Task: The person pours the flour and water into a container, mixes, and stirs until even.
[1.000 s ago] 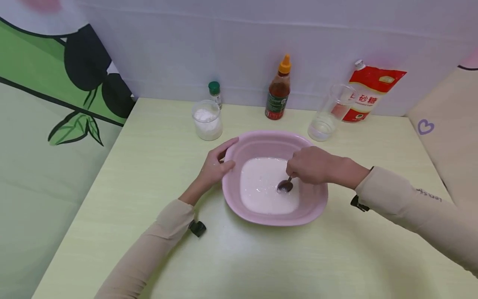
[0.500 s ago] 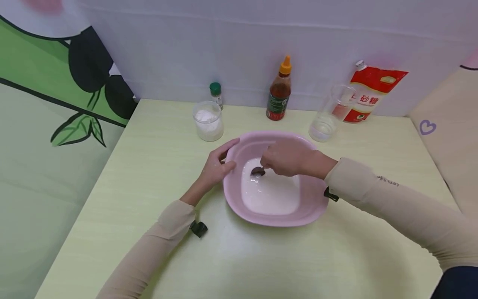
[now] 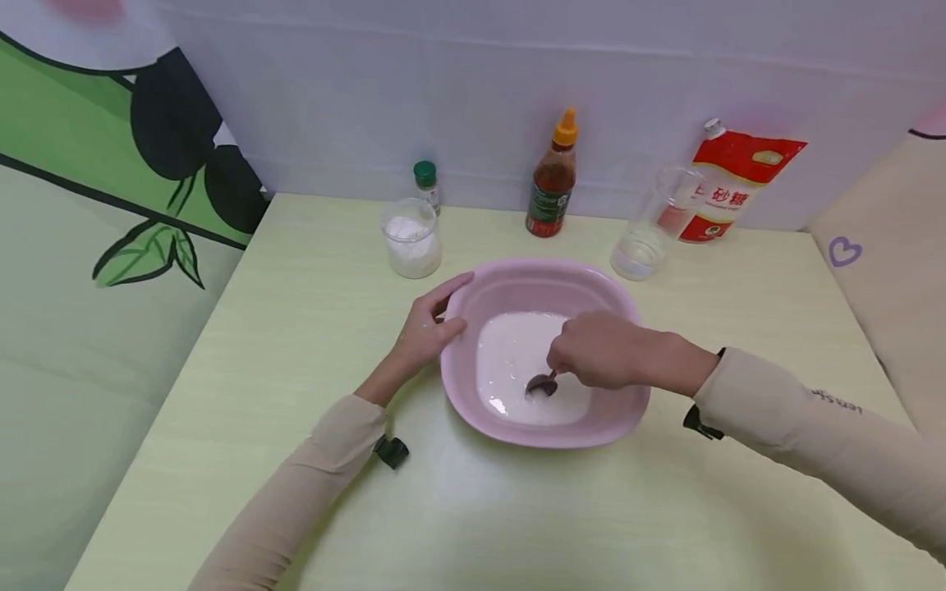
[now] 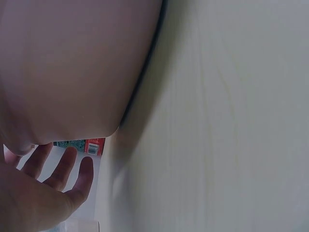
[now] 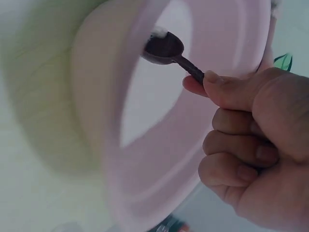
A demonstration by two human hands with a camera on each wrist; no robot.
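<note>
A pink oval basin (image 3: pixel 460 394) with white liquid (image 3: pixel 510 349) in it stands on the table. My left hand (image 3: pixel 421 335) holds its left rim, thumb over the edge and fingers around the outside. In the left wrist view the fingers of the left hand (image 4: pixel 41 191) bend up against the basin's outer wall (image 4: pixel 72 72). Over the liquid, my right hand (image 3: pixel 602 349) pinches a dark spoon (image 3: pixel 543 384) by its handle, bowl down at the surface. The right wrist view shows thumb and forefinger on the handle of the spoon (image 5: pixel 166 47), other fingers curled, with a white clump at the bowl's tip.
Behind the basin stand a clear cup of white powder (image 3: pixel 411 246), a green-capped jar (image 3: pixel 425 182), a red sauce bottle (image 3: pixel 550 193), a clear tall cup (image 3: pixel 643 242) and a red-and-white pouch (image 3: pixel 727 185). A cloth backdrop (image 3: pixel 473 98) borders the table's far edge.
My right hand has swept the spoon to the basin's far left, then back toward the near right, through the liquid. The left hand and basin have stayed in place.
</note>
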